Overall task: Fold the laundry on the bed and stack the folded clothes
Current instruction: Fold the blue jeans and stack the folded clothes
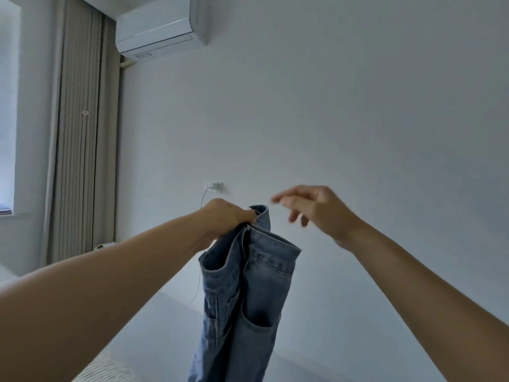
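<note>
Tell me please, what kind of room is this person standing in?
Most likely a bedroom at home. A bed lies below the raised jeans, a long curtain hangs beside a window, and an air conditioner is mounted high on the wall.

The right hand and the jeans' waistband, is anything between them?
Nothing: in the head view only bare wall shows between the right hand and the jeans.

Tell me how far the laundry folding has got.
Done: nothing shows; no folded stack is in view. In hand: the left hand grips the jeans by the waistband, held up unfolded, while the right hand hovers open beside them. Left: fold the jeans and stack them.
</note>
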